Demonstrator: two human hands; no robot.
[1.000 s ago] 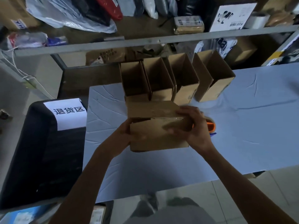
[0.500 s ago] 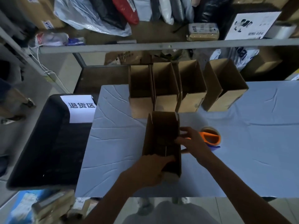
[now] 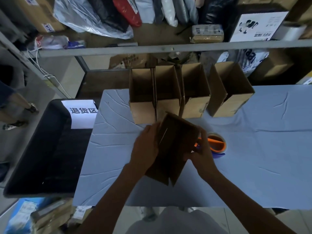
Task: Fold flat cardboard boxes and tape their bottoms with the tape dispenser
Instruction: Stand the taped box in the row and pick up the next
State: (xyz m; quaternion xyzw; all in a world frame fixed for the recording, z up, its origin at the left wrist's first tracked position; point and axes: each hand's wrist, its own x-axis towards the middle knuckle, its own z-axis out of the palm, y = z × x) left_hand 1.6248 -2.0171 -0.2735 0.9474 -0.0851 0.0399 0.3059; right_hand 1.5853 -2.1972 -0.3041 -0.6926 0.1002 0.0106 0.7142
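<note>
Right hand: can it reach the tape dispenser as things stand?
Probably yes. The tape dispenser lies just beyond the right hand, with nothing between them. That hand grips the box together with the left hand, so it must release first.

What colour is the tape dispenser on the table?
The tape dispenser is orange with a blue part, best seen in the head view.

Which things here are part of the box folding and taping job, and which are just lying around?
Part of the job:
- cardboard box, gripped by the left hand and right hand
- tape dispenser on the table beside it
- four folded boxes standing behind

Lying about:
- black bin with white label
- bags on the shelf
</note>
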